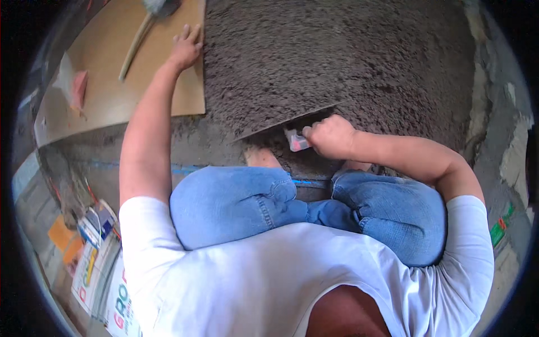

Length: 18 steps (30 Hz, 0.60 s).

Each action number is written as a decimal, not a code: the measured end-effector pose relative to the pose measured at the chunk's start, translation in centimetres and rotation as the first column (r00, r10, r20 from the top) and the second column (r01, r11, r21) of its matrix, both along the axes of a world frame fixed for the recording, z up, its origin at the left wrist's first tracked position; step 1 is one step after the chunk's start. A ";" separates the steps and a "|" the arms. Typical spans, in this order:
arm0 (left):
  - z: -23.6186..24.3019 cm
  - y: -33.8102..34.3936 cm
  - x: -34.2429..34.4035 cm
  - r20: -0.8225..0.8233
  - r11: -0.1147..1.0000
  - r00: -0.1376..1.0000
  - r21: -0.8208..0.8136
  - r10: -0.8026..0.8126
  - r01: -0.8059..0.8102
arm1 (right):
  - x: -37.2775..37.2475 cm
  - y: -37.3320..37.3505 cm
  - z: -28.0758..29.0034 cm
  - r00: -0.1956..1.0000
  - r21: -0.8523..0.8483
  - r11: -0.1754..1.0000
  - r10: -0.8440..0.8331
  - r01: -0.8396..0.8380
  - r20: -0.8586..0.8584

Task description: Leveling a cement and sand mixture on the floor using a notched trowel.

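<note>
My left hand (185,49) rests with fingers spread on the right edge of a large beige board or tile (95,112) at the upper left. A tool with a long pale handle and a grey head (140,39) lies on that board, to the left of my hand. My right hand (331,135) is wrapped round the pale handle of a flat trowel (275,121), whose long blade lies slanted across the dark, grainy mortar bed (348,50) in front of my bent knees. The blade's edge meets the mortar; my feet (261,157) show just behind it.
A pink object (78,87) lies at the board's left side. At the lower left are printed white bags or sheets (92,278), an orange piece (64,238) and a blue-and-white container (95,224). A green object (497,233) lies at the right, on rough grey floor (508,168). A blue line (149,167) crosses the floor.
</note>
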<state>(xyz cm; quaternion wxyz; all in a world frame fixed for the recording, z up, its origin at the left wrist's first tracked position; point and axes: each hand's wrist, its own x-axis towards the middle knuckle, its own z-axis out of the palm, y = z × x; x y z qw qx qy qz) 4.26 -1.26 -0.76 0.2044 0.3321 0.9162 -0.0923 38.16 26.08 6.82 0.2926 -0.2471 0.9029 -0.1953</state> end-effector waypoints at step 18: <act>-2.5 -5.2 -3.6 0.023 0.974 0.998 0.222 -0.052 0.045 | 5.3 4.6 1.4 0.783 0.044 0.810 -0.578 0.585 0.229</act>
